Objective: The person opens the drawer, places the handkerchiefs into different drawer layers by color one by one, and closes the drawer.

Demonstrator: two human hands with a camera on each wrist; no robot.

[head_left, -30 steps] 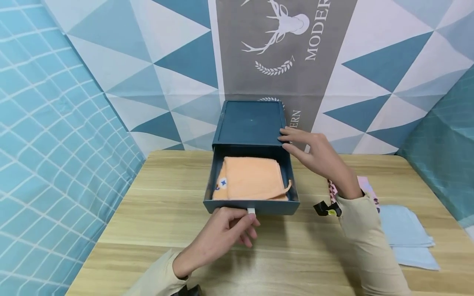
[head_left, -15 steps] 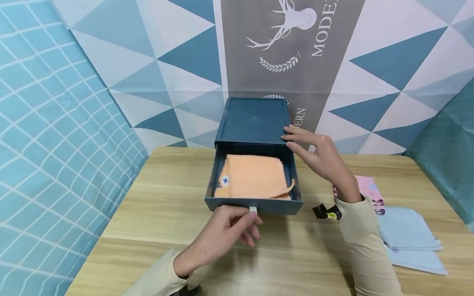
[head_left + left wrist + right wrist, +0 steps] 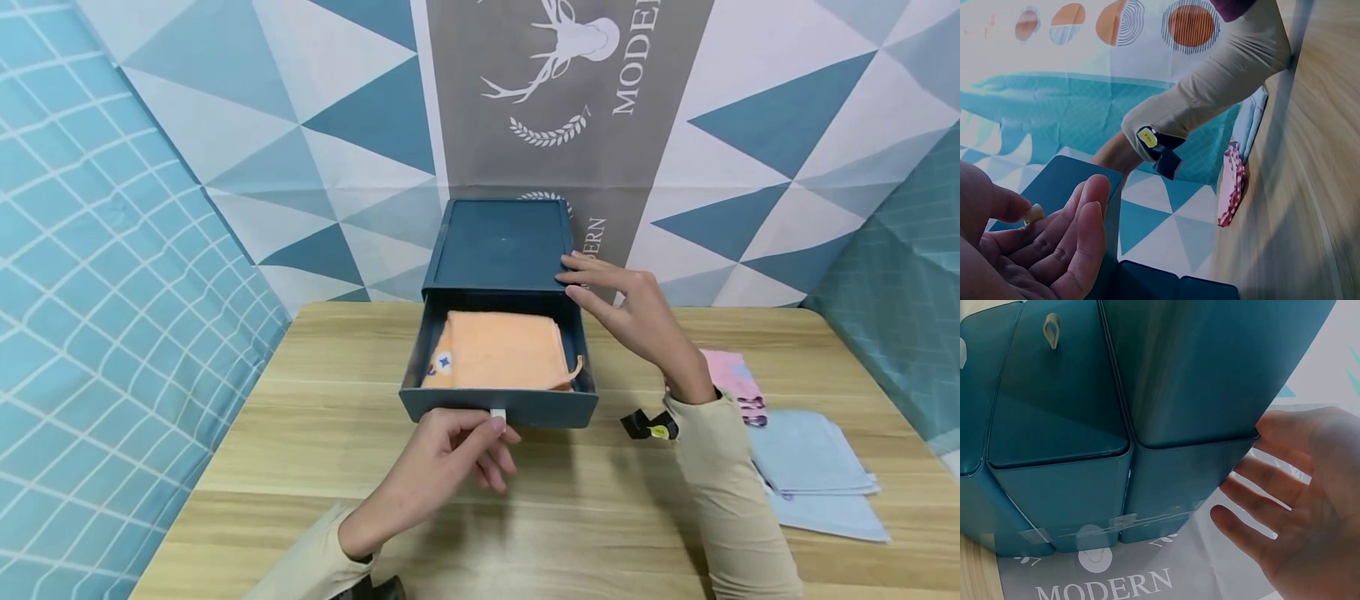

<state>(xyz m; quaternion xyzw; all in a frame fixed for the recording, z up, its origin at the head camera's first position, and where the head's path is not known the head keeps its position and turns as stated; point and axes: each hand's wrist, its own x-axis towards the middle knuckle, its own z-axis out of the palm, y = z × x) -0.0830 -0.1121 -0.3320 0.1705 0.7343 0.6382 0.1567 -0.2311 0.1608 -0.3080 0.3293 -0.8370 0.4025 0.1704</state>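
A dark teal drawer box (image 3: 502, 243) stands at the back of the table with its top drawer (image 3: 543, 409) pulled out. In the drawer lies a folded orange towel (image 3: 506, 350) with a small loop at its right. My left hand (image 3: 448, 457) pinches the drawer's pale pull tab (image 3: 1034, 214) between thumb and index finger, the other fingers loosely bent. My right hand (image 3: 630, 312) rests its fingertips against the box's upper right edge. In the right wrist view its fingers (image 3: 1266, 481) lie spread along the box's corner, and several drawer fronts (image 3: 1060, 394) show below the top one.
To the right on the wooden table (image 3: 300, 475) lie folded light blue cloths (image 3: 810, 454) and a pink patterned cloth (image 3: 731, 377). A patterned backdrop (image 3: 367, 125) hangs behind the box. Black straps sit at both wrists.
The drawer's front edge sits slightly higher and hides more of the towel's near edge. The head view has shifted a little. Both hands keep their places on the box and tab.
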